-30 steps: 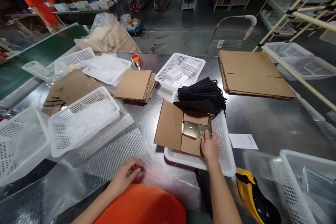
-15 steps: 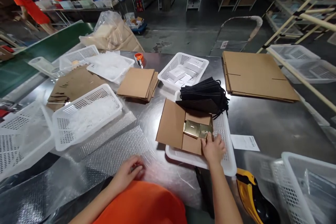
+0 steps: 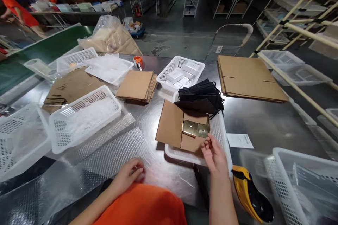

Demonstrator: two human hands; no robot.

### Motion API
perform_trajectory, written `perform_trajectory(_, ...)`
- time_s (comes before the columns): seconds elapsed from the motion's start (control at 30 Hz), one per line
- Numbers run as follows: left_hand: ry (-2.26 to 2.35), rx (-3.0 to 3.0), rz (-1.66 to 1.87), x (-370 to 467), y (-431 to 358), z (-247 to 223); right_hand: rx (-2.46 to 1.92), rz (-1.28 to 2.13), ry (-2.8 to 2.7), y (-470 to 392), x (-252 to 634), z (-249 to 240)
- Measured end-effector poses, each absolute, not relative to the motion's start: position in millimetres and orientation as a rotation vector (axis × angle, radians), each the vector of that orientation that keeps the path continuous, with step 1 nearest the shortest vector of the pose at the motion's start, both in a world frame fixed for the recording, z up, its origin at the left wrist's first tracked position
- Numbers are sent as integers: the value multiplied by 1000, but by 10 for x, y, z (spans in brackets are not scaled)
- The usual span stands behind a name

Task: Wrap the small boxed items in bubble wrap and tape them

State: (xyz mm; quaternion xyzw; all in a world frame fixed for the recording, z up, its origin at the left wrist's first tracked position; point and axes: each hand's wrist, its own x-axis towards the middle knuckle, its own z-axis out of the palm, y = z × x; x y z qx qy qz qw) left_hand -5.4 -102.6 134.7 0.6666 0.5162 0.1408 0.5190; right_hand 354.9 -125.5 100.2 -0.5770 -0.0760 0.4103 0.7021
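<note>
An open cardboard box (image 3: 169, 123) sits tilted on a white plastic basket (image 3: 220, 130), with two shiny gold packets (image 3: 195, 128) inside. Beside the box's right edge, my right hand (image 3: 215, 154) is turned palm up, fingers loosely bent and apart, nothing visible in it. My left hand (image 3: 131, 173) rests near the front of the metal table (image 3: 155, 179), left of the box; its fingers curl loosely with the thumb apart, and it appears to hold nothing. Black bags with cord handles (image 3: 199, 96) are stacked at the basket's far end, behind the box.
A yellow and black tape dispenser (image 3: 252, 193) and a paper slip (image 3: 239, 140) lie to the right. Flat cardboard stacks (image 3: 248, 77) (image 3: 136, 84) stand farther back. White baskets (image 3: 84, 119) and bubble wrap (image 3: 113, 154) fill the left. Another person (image 3: 19, 12) is far left.
My right hand has rolled from palm down at the box's right edge to palm up, drawing slightly back. My left hand stays put. The view has shifted slightly.
</note>
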Motion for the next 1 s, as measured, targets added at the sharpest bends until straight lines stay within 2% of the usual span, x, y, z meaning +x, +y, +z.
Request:
perform_trajectory(0.1,1229,1609,331,-49,-1032,1360,-1091,1057,-66,-1303,3376,1245)
perform_trajectory(0.23,1206,1615,309,-35,-1037,1374,-1139,1030,-80,-1339,3304,1314)
perform_trajectory(0.5,1184,1619,303,-54,-1076,1292,-1987,492,-647,-1089,3521,924)
perform_trajectory(0.63,1187,1610,283,-49,-1107,1242,-2105,527,-800,-748,3386,695)
perform_trajectory(0.77,1202,1594,285,-28,-1117,1254,-2226,506,-671,-539,3255,516)
perform_trajectory(1.0,1215,1593,234,-2,-1103,1282,-2095,556,-620,-499,3262,443)
